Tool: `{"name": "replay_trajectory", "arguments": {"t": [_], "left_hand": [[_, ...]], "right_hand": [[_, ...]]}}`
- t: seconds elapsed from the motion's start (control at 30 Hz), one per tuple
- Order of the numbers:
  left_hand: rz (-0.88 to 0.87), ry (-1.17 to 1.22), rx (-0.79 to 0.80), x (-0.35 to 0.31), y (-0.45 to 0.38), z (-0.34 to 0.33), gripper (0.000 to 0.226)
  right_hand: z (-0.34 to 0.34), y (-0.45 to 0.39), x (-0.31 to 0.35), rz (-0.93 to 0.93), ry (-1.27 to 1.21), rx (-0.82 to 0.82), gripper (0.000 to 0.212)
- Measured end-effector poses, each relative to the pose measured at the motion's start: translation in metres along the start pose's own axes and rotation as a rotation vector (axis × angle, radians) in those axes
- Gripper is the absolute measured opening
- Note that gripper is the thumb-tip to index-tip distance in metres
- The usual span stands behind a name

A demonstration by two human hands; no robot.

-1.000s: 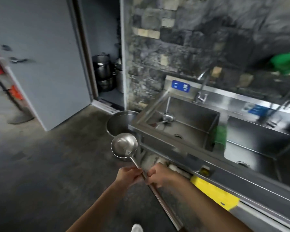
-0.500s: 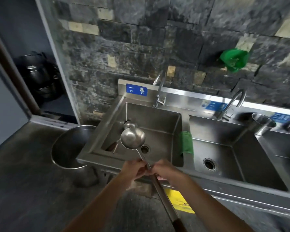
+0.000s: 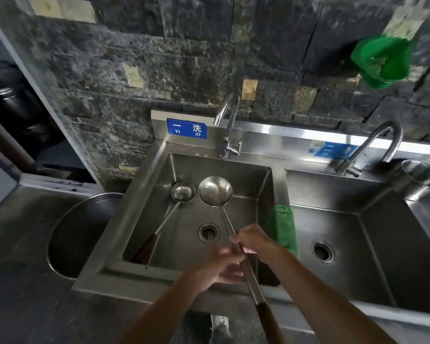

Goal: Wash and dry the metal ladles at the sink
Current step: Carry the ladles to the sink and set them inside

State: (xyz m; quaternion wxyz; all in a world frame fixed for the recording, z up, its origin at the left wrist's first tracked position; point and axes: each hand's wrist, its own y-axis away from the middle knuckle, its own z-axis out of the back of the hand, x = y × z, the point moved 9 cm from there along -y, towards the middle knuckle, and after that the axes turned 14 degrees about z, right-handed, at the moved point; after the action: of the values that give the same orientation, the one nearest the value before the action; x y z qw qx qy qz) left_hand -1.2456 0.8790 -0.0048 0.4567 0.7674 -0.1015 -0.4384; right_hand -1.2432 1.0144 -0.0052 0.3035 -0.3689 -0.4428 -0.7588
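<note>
Head view: the person holds one long ladle [image 3: 216, 190] over the left basin [image 3: 263, 194], its bowl above the basin floor and near the faucet [image 3: 227, 125]. Both hands wrap the metal shaft partway down: the right hand [image 3: 255, 240] is higher on the shaft, the left hand [image 3: 224, 265] just below it and blurred, so its exact finger placement cannot be told. The dark wooden grip [image 3: 268, 321] trails below both hands. Judged from its form, the ladle is rigid steel, moderately light but front-heavy at the bowl, and likely slippery once wet; the wooden grip or the shaft just above it offers the surest hold. A second ladle [image 3: 183, 191] lies in the same basin, bowl toward the back wall, handle toward the front left corner. Count: two ladles, two faucets, two full basins in view, one green cloth [image 3: 282, 227] draped over the divider.
</note>
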Motion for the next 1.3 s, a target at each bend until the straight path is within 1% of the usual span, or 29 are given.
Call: {"name": "replay_trajectory", "arguments": {"t": [0.03, 0.13, 0.23, 0.37, 0.43, 0.47, 0.57, 0.63, 0.73, 0.8, 0.87, 0.9, 0.97, 1.07, 1.17, 1.3], "left_hand": [[0.018, 0.005, 0.026, -0.008, -0.019, 0.0, 0.041], [0.066, -0.06, 0.04, -0.016, -0.041, -0.003, 0.047], [0.155, -0.103, 0.022, -0.029, -0.079, -0.001, 0.037], [0.252, -0.162, 0.044, -0.037, -0.125, -0.001, 0.027], [0.302, -0.18, 0.029, -0.034, -0.145, -0.001, 0.025], [0.324, -0.177, 0.023, -0.032, -0.158, -0.001, 0.024], [0.375, -0.172, -0.005, -0.027, -0.189, -0.001, 0.025], [0.391, -0.194, -0.025, -0.024, -0.205, -0.001, 0.025], [0.419, -0.236, -0.051, -0.023, -0.225, 0.0, 0.019], [0.435, -0.246, -0.063, -0.022, -0.235, 0.001, 0.02], [0.44, -0.275, -0.075, -0.02, -0.243, -0.001, 0.018], [0.445, -0.295, -0.084, -0.017, -0.246, -0.002, 0.017], [0.462, -0.305, -0.101, -0.009, -0.251, -0.003, 0.017], [0.474, -0.309, -0.12, 0.003, -0.258, -0.004, 0.011], [0.444, -0.366, -0.11, 0.014, -0.267, -0.006, 0.021], [0.423, -0.391, -0.11, 0.03, -0.28, -0.004, 0.031]], "right_hand": [[0.004, -0.026, -0.005, -0.031, -0.021, -0.002, 0.018], [0.009, -0.066, -0.023, -0.105, -0.052, -0.018, 0.014], [0.021, -0.114, -0.051, -0.2, -0.05, -0.033, 0.016], [0.037, -0.167, -0.091, -0.297, -0.04, -0.061, 0.016], [0.044, -0.183, -0.107, -0.339, -0.052, -0.099, 0.009], [0.046, -0.193, -0.119, -0.367, -0.062, -0.112, 0.013], [0.048, -0.217, -0.15, -0.427, -0.089, -0.147, 0.038], [0.048, -0.226, -0.165, -0.467, -0.086, -0.158, 0.05], [0.044, -0.237, -0.18, -0.52, -0.099, -0.182, 0.053], [0.041, -0.244, -0.191, -0.555, -0.084, -0.205, 0.053], [0.039, -0.247, -0.196, -0.584, 0.006, -0.207, 0.055], [0.04, -0.249, -0.199, -0.582, 0.062, -0.213, 0.056], [0.039, -0.25, -0.203, -0.579, 0.093, -0.215, 0.054], [0.037, -0.251, -0.209, -0.541, 0.091, -0.256, 0.043], [0.034, -0.252, -0.22, -0.524, 0.102, -0.245, 0.037], [0.032, -0.255, -0.234, -0.511, 0.126, -0.239, 0.036]]}}
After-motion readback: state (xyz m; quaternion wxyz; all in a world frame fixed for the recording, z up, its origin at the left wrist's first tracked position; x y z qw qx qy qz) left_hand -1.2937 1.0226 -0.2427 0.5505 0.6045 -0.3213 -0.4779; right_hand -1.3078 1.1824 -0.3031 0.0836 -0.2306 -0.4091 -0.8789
